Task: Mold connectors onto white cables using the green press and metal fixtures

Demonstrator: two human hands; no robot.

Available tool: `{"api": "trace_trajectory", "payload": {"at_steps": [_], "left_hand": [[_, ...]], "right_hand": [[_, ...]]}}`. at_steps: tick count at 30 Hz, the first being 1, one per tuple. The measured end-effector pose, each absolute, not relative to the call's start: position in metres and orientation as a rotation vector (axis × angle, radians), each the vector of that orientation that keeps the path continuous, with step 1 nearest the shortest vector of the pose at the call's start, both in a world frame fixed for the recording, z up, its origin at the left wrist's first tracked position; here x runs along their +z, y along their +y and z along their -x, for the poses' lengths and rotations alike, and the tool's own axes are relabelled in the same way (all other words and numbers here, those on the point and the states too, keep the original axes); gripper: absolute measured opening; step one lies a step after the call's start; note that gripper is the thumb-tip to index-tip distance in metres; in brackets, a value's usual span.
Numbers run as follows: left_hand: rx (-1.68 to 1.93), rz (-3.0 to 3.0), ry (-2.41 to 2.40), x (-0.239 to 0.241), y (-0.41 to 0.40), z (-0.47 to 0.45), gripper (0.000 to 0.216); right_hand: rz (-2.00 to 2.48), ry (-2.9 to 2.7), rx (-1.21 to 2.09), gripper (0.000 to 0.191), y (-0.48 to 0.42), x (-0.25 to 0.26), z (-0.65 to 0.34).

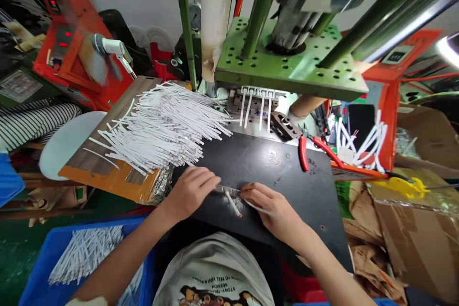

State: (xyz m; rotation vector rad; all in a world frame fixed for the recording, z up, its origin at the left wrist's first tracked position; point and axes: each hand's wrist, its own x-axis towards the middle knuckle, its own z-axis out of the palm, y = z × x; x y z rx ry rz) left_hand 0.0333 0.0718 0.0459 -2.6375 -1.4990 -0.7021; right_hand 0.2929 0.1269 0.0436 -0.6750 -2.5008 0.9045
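Note:
My left hand [195, 189] is closed with its fingertips on the left end of a narrow slotted metal bar [228, 190], held low over the black tabletop. My right hand [274, 208] pinches at the bar's other end, where a thin white cable [261, 209] runs out under the fingers. Between the hands, a short white piece [234, 203] slants down from the bar toward me. How the cable sits in the bar is hidden by my right fingers. A large heap of white cable pieces [168, 124] lies beyond my left hand.
Ahead stands a press with a green perforated plate [287, 69]; several white strips hang below it. Red-handled pliers [303, 153] lie near a metal block [285, 125]. A blue bin [43, 253] with white cables is at lower left. A striped sleeve [39, 122] shows at left.

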Motion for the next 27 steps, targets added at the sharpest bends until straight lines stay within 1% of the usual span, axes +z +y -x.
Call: {"api": "trace_trajectory", "payload": {"at_steps": [2,3,5,7,9,11,15,19,22,24,27], "left_hand": [[-0.472,2.459,-1.57,0.051,0.075,-0.009,0.018],[-0.352,2.393,-1.573,0.052,0.077,0.001,0.018],[-0.179,2.348,-1.501,0.052,0.083,0.015,0.017],[-0.111,2.373,-1.384,0.049,0.089,0.019,0.016],[-0.147,2.389,-1.315,0.047,0.093,0.017,0.015],[-0.308,2.415,-1.335,0.045,0.096,0.01,0.013],[-0.856,2.574,-1.4,0.051,0.1,-0.008,0.011],[-1.411,2.684,-1.4,0.068,0.102,-0.026,0.01],[-1.704,2.617,-1.569,0.082,0.099,-0.032,0.017],[-1.885,2.55,-1.693,0.086,0.096,-0.031,0.025],[-2.14,2.437,-1.898,0.08,0.089,-0.029,0.026]], "right_hand": [[0.739,-2.67,0.938,0.031,0.147,0.061,-0.287],[0.839,-2.744,0.853,0.029,0.159,0.068,-0.28],[1.144,-2.854,0.527,0.025,0.184,0.078,-0.256],[1.424,-2.892,0.232,0.024,0.211,0.082,-0.225],[1.561,-2.899,0.1,0.025,0.236,0.081,-0.195],[1.576,-2.896,0.083,0.025,0.255,0.078,-0.175],[1.539,-2.919,0.035,0.025,0.262,0.07,-0.173],[1.479,-2.962,-0.001,0.027,0.231,0.057,-0.206],[1.475,-2.972,-0.016,0.027,0.205,0.049,-0.246],[1.47,-2.91,0.03,0.026,0.19,0.045,-0.275],[1.337,-2.643,0.266,0.024,0.166,0.041,-0.314]]}}
